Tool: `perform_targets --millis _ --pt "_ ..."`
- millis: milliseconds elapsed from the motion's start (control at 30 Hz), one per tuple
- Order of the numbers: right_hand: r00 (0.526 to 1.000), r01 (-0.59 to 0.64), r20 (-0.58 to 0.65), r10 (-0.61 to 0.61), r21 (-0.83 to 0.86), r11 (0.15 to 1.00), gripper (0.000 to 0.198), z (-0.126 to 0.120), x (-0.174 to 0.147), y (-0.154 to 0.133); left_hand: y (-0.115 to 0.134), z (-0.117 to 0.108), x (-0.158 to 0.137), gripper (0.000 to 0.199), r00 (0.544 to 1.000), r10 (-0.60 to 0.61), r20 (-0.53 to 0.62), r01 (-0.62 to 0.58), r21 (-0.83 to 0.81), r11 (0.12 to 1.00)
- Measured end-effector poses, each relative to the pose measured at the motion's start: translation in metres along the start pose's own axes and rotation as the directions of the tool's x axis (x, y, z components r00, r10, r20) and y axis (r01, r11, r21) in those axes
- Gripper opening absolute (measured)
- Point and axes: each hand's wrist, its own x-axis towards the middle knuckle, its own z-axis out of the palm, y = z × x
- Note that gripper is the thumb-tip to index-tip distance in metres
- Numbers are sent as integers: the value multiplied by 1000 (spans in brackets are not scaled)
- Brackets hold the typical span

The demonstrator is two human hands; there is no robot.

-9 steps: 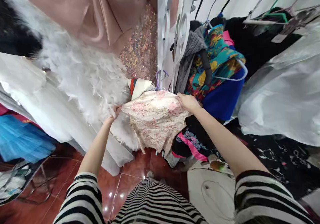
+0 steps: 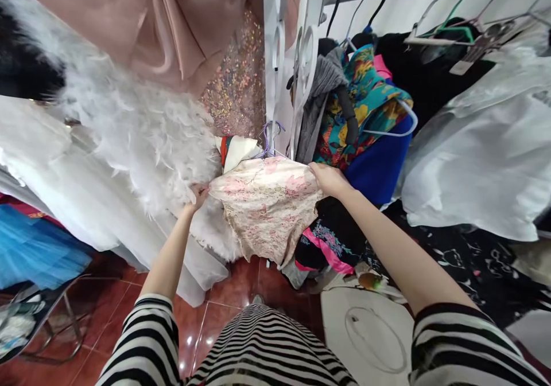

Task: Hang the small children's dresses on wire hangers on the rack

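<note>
A cream garment with a pink floral print, perhaps a top, is stretched sideways between both of my hands. My left hand pinches its left corner, close against the white feathery garment. At the upper right corner, my right hand grips the cloth with the fingers closed, partly behind it. Purple hangers show just above the garment's top edge. Whether one of them is inside the garment I cannot tell. The lower edge of the cloth hangs loose above the floor.
A white metal rack post stands straight ahead. Pink satin and long white gowns crowd the left. On the right hang a colourful floral garment and plastic-covered white clothing. A white box-like surface lies low right, over red floor tiles.
The view has shifted slightly to the right, so the surroundings sit a little further left. My right hand has moved slightly outward, and the floral garment looks more tautly spread.
</note>
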Motion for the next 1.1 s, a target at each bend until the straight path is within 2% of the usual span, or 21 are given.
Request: perform_targets --millis 100,200,233,333,433,533,633,767,900,1100 --pt "999 -13 -42 16 66 998 44 6 -3 5 10 4 0 15 1000 20 -23 -19 65 998" --pt "996 -12 -88 24 134 991 46 18 -2 10 26 9 -2 2 992 84 -91 -71 139 988" --pt "993 -4 -112 21 150 989 46 23 -1 12 33 11 -3 9 988 127 -90 -111 166 980" --pt "978 45 -209 -7 178 983 47 39 2 19 55 22 -4 29 946 321 48 -321 284 904" --pt "962 118 -265 -60 210 971 51 52 3 29 72 32 3 37 903 397 163 -429 360 828" --pt "952 175 -293 -84 303 937 52 58 2 36 78 35 16 30 914 365 174 -405 364 839" --pt "937 220 -342 -69 424 879 44 58 -1 40 78 33 27 21 930 313 192 -361 319 876" --pt "943 194 -333 -6 534 823 33 57 -3 46 76 31 35 18 940 267 211 -315 249 916" --pt "953 147 -302 39 570 808 28 56 -3 48 75 32 39 16 943 258 210 -303 219 928" --pt "937 151 -343 70 576 803 29 55 -2 41 73 34 43 16 941 257 220 -304 217 928"
